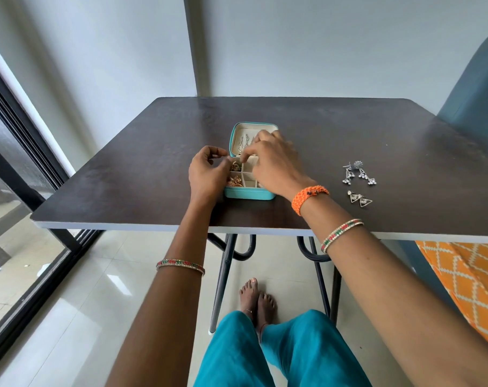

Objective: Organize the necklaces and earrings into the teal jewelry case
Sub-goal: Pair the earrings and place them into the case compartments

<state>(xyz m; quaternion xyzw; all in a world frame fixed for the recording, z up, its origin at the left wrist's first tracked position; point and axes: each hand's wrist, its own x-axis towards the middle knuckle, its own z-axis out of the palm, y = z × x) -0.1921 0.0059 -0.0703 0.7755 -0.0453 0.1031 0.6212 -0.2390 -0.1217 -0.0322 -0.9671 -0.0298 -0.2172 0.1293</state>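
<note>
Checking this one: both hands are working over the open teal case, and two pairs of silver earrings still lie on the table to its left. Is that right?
Not quite. In the head view the dangling silver earrings and the triangle earrings lie to the right of the teal case, not its left. Both the left hand and the right hand are over the open case.

The open case [249, 192] sits in the middle of the counter [125, 169]. Two pairs of earrings [359, 174] lie to its right, well apart.
</note>
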